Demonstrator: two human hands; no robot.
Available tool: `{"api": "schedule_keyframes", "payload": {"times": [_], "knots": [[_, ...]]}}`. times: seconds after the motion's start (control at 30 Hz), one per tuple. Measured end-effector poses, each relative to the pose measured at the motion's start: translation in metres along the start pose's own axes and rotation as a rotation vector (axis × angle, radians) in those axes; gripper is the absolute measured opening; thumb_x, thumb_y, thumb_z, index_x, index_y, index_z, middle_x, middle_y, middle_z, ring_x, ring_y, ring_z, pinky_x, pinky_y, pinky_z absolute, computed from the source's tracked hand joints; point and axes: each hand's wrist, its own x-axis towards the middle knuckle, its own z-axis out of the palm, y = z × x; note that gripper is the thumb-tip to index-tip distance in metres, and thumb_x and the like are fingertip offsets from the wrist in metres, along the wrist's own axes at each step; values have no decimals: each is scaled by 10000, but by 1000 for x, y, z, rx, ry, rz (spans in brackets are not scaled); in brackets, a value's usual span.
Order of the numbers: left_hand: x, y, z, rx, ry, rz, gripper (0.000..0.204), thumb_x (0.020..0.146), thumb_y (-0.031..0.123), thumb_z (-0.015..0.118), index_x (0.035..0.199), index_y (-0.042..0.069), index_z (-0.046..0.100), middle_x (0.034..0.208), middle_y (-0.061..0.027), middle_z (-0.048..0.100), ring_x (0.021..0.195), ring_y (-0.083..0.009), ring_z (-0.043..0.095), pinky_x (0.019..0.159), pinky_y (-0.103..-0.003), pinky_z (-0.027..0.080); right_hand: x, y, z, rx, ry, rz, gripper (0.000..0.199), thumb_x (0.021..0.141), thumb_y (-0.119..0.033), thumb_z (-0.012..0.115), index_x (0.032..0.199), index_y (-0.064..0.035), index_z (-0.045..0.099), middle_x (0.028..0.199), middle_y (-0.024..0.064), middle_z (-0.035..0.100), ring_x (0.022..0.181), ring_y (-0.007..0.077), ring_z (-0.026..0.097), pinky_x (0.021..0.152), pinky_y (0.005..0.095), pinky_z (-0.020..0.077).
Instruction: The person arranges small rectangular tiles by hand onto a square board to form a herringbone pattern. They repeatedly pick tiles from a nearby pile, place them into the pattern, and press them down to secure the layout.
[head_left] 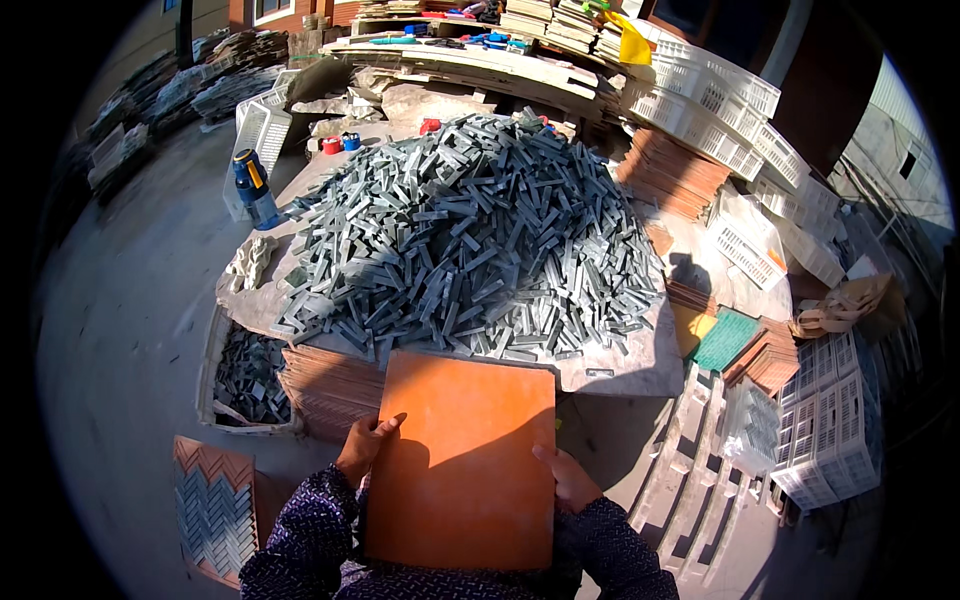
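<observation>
I have both hands on a flat orange board, held in front of me just below the near edge of the desk. My left hand grips the board's left edge, thumb lying on its face and the fingers curled out of sight behind it. My right hand clasps the right edge lower down, thumb on top in the same way. Both patterned dark sleeves come in from the bottom of the view.

The board's far edge just overlaps the near rim of the desk, where a large heap of small grey-green stone strips lies, lit by hard sun. On the desk's left side I see a crumpled pale cloth, and beyond it a blue bottle with a yellow and black top.

Below the desk on my left stands a stack of orange-brown boards, beside it a tray of more grey strips. On the floor near my left elbow lies a finished panel of strips in a herringbone pattern. To my right are white plastic crates, with more of them stacked further back.
</observation>
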Motion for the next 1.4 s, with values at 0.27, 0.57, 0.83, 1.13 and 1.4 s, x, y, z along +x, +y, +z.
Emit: {"api": "schedule_keyframes", "payload": {"times": [0.27, 0.57, 0.83, 1.13, 1.4], "knots": [[2, 16, 1, -484, -328, -267, 327, 907, 221, 603, 1138, -8, 567, 1091, -95, 606, 997, -197, 577, 894, -334, 474, -5, -7, 3, -90, 10, 65, 400, 857, -159, 618, 1211, -3, 516, 1136, 116, 602, 1009, 207, 598, 874, 322, 481], [-39, 108, 22, -406, -401, 17, 376, 868, 225, 630, 1161, 5, 547, 1048, -78, 622, 980, -180, 576, 870, -321, 464, 0, -53, -7, -209, -127, -134, 412, 843, -142, 627, 1217, 4, 530, 1146, 108, 609, 987, 209, 608, 847, 332, 487], [-100, 229, 0, 342, -449, 838, 464, 805, 204, 701, 1183, -31, 568, 1168, -128, 619, 1073, -178, 571, 924, -335, 455, -82, -153, 81, -930, -86, -864, 335, 805, -57, 637, 1120, 42, 580, 1062, 103, 630, 960, 204, 596, 872, 331, 465], [-95, 75, -15, 1032, -295, 1253, 385, 863, 87, 500, 1235, 143, 584, 1256, -55, 582, 1129, -213, 578, 992, -374, 443, -52, -42, 2, -1683, 5, -1417, 189, 795, -111, 623, 963, -56, 690, 1001, 102, 673, 985, 273, 639, 914, 415, 483], [-63, 27, -18, 1084, -155, 1321, 320, 864, 56, 518, 1166, 78, 619, 1206, -67, 614, 1106, -204, 595, 943, -351, 481, -13, -16, -15, -1710, 86, -1470, 198, 774, -74, 626, 961, -50, 685, 993, 108, 668, 979, 273, 639, 895, 400, 501]]}}
